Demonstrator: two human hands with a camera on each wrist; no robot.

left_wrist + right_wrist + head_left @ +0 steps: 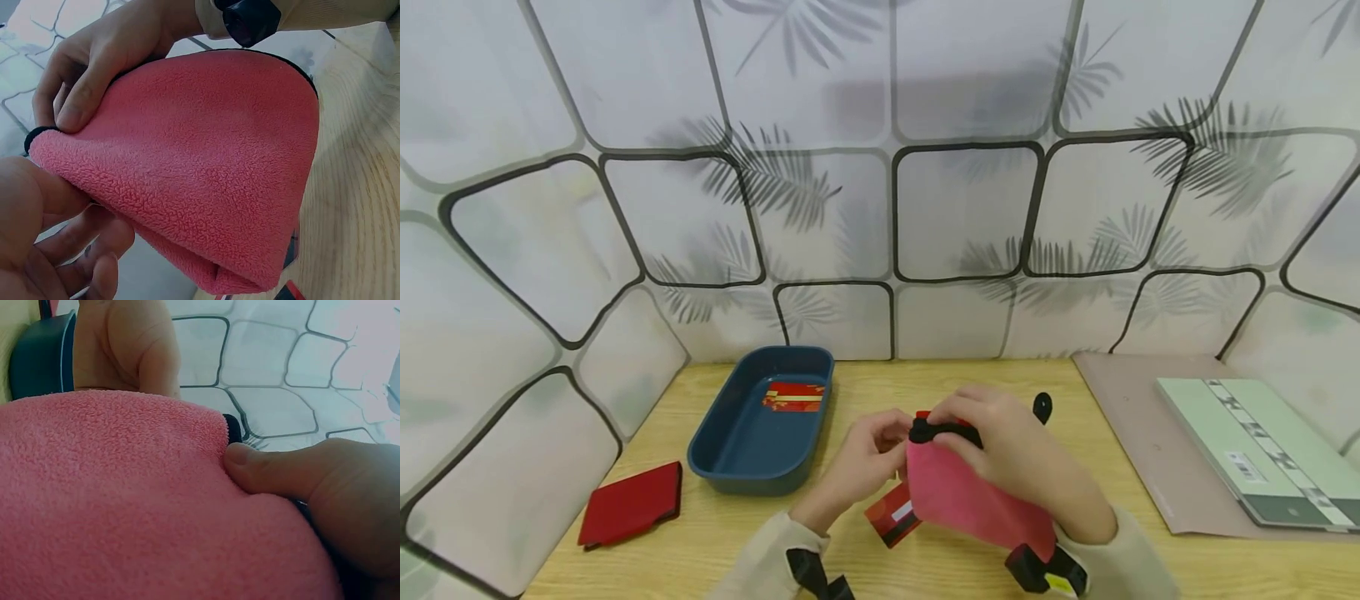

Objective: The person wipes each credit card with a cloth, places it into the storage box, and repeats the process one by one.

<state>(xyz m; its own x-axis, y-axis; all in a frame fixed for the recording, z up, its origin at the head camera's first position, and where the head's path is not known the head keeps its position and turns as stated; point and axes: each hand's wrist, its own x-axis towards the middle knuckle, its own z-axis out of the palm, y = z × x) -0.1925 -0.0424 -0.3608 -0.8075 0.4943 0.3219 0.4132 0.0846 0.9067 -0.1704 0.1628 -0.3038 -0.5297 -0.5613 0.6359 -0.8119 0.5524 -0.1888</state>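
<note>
A pink fleecy cloth (973, 492) with black edging hangs folded between the two hands. My right hand (1018, 446) grips its black upper edge, thumb on the near face in the right wrist view. At the cloth's left corner, my left hand (868, 454) pinches the edge; in the left wrist view the cloth (200, 156) hides the thumb's tip. A small red patch (922, 413) shows just above the black edge; what it belongs to is hidden. Below the left hand lies a red card (893, 515), partly covered by the cloth.
A blue tray (752, 479) stands at the left with a red and gold packet (793, 397) inside. Left of it lies a red wallet-like case (631, 504). On the right, a pale green notebook (1255, 450) rests on a pinkish-grey sheet (1138, 442). Patterned curtain (970, 208) surrounds the table.
</note>
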